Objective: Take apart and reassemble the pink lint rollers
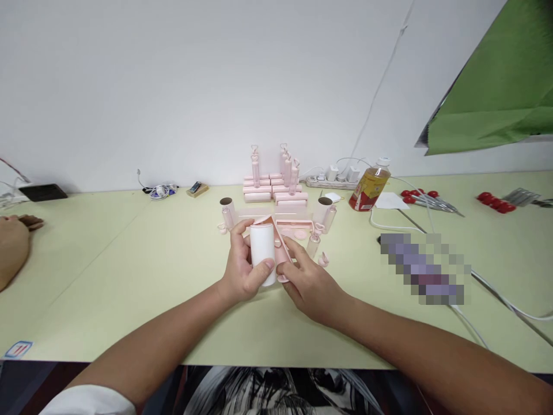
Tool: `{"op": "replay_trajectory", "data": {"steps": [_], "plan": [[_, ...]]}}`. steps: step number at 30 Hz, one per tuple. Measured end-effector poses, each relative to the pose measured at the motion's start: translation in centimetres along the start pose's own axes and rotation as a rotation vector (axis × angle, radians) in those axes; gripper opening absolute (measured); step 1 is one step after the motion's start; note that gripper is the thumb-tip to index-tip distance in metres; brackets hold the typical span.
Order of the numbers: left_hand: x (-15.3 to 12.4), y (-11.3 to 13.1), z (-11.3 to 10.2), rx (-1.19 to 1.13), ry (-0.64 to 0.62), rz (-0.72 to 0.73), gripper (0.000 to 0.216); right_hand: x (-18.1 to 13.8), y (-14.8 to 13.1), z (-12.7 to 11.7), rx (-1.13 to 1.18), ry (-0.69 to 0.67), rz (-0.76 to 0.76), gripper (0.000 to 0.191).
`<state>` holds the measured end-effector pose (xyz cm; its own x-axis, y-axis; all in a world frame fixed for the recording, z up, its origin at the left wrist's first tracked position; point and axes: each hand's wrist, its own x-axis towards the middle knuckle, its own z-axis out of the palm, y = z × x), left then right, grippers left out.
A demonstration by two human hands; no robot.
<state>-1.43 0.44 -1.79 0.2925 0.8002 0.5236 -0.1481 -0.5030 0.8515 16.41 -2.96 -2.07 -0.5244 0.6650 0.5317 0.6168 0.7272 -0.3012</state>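
Close in front of me, my left hand (pixel 242 270) is wrapped round a white roll (pixel 262 251), held upright with the thumb across its front. A pink curved plastic case (pixel 281 251) leans against the roll's right side. On the case's right edge and lower end are the fingers of my right hand (pixel 310 281), curled and gripping it. Just beyond my hands lie a pink case part (pixel 294 224) and a small handle with a see-through stem (pixel 314 241). Pale rolls with brown cores stand at left (pixel 227 210) and right (pixel 322 212).
Stacked pink cases (pixel 258 196) and upright heart-topped handles (pixel 288 170) stand by the wall. Right of them are a power strip (pixel 332 183), a drink bottle (pixel 370 185), red-tipped tools (pixel 427 200) and cables. Another person's hand (pixel 15 245) rests at far left.
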Motion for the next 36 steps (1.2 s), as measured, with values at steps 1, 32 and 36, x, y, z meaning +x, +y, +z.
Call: {"op": "replay_trajectory", "data": {"steps": [1, 32, 36], "plan": [[0.0, 0.0, 0.1, -0.012, 0.014, -0.027, 0.069, 0.0, -0.1, 0.1, -0.003, -0.002, 0.004, 0.013], [2.6, 1.5, -2.7, 0.829, -0.484, 0.496, 0.047, 0.2, 0.9, -2.0, 0.654, -0.116, 0.253, 0.030], [2.5, 1.3, -2.5, 0.908, -0.462, 0.509, 0.059, 0.1, 1.2, -1.5, 0.854, -0.118, 0.415, 0.036]]}}
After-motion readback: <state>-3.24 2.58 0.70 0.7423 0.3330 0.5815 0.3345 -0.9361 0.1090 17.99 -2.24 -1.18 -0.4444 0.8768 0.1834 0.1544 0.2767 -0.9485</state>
